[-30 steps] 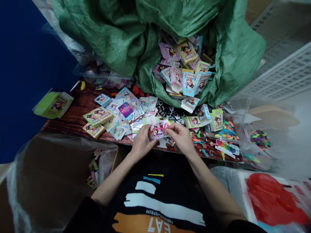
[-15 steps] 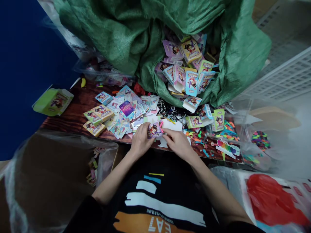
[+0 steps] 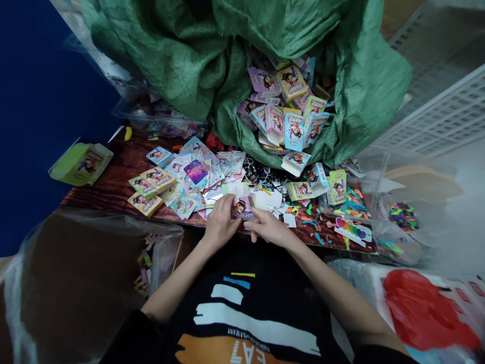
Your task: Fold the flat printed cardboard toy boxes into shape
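Observation:
A small purple picture box point(image 3: 241, 207) is held in my left hand point(image 3: 220, 220), with the fingers behind its left side and the thumb along the lower edge. My right hand point(image 3: 268, 226) is closed at the right end of this box, its thumb and fingertips against the edge. Whatever is inside the box is hidden. Behind my hands is a heap of loose picture cards point(image 3: 195, 189), with a purple card point(image 3: 196, 172) on top. White card pieces point(image 3: 267, 199) lie just beyond my right hand.
A green sack point(image 3: 182, 65) full of picture boxes point(image 3: 293, 131) slumps over the table's back. Yellow boxes point(image 3: 146, 203) are stacked left, near an open green box point(image 3: 84, 164). Colourful small pieces point(image 3: 352, 205) lie right. A plastic-lined carton point(image 3: 83, 273) stands below left.
The pink piece at the box's right end no longer shows. My right hand has moved slightly down and inward, its fingers now at the box's lower right edge. My left hand keeps its hold.

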Tool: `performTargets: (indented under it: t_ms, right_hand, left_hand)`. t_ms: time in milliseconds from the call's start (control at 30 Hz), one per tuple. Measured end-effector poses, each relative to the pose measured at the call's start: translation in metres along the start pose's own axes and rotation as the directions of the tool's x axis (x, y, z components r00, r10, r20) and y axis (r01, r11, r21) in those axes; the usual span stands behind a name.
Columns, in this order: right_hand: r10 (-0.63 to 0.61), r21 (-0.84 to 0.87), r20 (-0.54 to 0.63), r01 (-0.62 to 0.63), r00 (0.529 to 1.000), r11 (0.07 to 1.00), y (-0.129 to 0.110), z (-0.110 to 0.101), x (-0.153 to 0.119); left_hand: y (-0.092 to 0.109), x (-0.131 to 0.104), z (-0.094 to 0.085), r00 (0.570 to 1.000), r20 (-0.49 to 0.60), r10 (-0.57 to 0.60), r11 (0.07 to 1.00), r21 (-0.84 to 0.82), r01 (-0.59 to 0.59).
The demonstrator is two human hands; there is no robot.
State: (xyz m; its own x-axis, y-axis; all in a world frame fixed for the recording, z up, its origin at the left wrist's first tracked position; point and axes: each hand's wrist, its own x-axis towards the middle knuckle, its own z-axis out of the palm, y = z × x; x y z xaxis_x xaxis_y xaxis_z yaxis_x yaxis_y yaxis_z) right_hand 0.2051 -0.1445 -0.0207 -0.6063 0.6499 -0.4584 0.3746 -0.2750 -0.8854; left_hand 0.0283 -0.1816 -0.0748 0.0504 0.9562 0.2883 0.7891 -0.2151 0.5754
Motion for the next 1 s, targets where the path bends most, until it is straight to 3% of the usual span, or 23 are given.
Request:
performTargets:
  t_ms: [100, 233, 467, 567, 700, 900, 1000]
  right_hand:
    - [-0.091, -0.167, -0.142, 0.067, 0.986, 0.984, -0.001, 0.004, -0.004]
    - [-0.178, -0.213, -0.237, 0.127, 0.955, 0.969, -0.006, -0.002, -0.012]
    - [-0.136, -0.294, -0.175, 0.08, 0.975, 0.952, -0.01, -0.028, -0.014]
    - [-0.195, -0.382, -0.26, 0.084, 0.946, 0.92, -0.011, -0.028, -0.015]
    - [-0.324, -0.531, -0.42, 0.06, 0.848, 0.845, -0.009, -0.015, -0.02]
    - [-0.647, -0.732, -0.511, 0.107, 0.566, 0.672, -0.003, -0.008, -0.023]
    - [-0.68, -0.719, -0.519, 0.165, 0.518, 0.675, -0.003, -0.007, -0.021]
  left_hand:
    - [0.004, -0.001, 0.002, 0.997, 0.061, -0.047, 0.999, -0.017, 0.049]
    - [0.01, 0.0, 0.003, 0.995, 0.066, -0.073, 0.987, -0.136, 0.081]
    - [0.012, 0.0, -0.001, 0.981, 0.188, -0.045, 0.9, -0.419, 0.122]
    - [0.012, -0.002, 0.0, 0.974, 0.208, -0.086, 0.827, -0.53, 0.186]
    - [0.011, -0.003, 0.001, 0.974, 0.201, -0.105, 0.803, -0.561, 0.202]
    - [0.009, -0.004, 0.001, 0.983, 0.184, -0.027, 0.841, -0.527, 0.121]
    - [0.011, -0.005, 0.0, 0.986, 0.167, 0.002, 0.855, -0.511, 0.085]
